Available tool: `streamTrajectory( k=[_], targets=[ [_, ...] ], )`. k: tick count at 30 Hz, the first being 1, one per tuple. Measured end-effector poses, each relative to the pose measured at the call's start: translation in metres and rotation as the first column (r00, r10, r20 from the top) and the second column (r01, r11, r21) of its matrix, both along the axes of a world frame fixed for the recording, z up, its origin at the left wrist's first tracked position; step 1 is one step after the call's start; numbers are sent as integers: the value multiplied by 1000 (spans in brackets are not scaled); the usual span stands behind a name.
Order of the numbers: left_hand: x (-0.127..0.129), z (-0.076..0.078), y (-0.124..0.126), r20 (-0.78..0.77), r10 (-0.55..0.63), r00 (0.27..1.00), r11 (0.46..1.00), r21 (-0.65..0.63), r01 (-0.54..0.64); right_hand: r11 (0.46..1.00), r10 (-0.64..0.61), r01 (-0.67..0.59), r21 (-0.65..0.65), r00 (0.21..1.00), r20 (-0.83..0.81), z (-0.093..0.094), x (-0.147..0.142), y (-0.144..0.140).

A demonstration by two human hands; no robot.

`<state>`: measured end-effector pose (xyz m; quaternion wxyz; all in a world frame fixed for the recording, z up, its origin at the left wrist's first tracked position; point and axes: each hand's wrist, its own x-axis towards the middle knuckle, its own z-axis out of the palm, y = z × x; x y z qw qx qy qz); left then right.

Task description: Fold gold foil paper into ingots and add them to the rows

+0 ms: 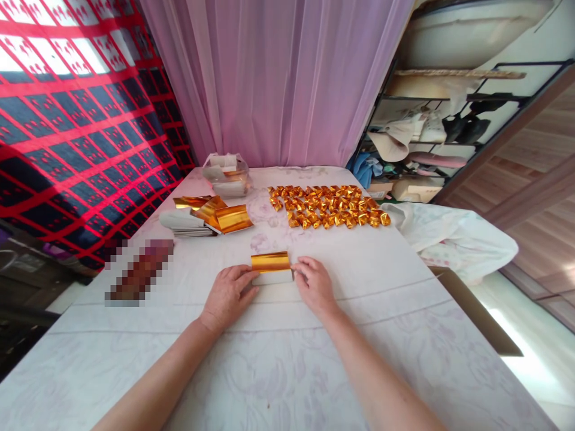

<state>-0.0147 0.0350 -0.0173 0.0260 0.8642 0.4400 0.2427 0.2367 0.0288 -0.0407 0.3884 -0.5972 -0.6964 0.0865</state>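
A sheet of gold foil paper [270, 261] lies on the table in front of me. Its near part shows the pale back side, apparently turned up in a fold. My left hand [230, 293] pinches the left end of the sheet between thumb and fingers. At the opposite end, the fingertips of my right hand [314, 284] are closed on the right edge. Beyond the hands, to the left, a stack of foil paper [188, 224] has loose gold sheets [233, 218] fanned over it. Folded gold foil pieces [332, 206] stand in rows at the far right.
A clear plastic bag [226, 175] with more paper sits at the table's far edge. A patterned pale cloth [287, 359] covers the table. A blurred patch [141, 272] hides something at the left edge. Behind are a purple curtain [278, 78] and, to the right, a shelf rack [422, 143].
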Motion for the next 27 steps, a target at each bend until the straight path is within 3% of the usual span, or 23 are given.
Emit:
streamTrajectory(
  k=[9, 27],
  targets=[
    [2, 3, 2, 5, 22, 1000, 996, -85, -21, 984, 172, -170, -49, 985, 32, 8, 12, 2],
    [6, 12, 0, 14, 17, 1000, 997, -73, -16, 958, 264, -244, -151, 956, 128, 20, 12, -9]
  ],
)
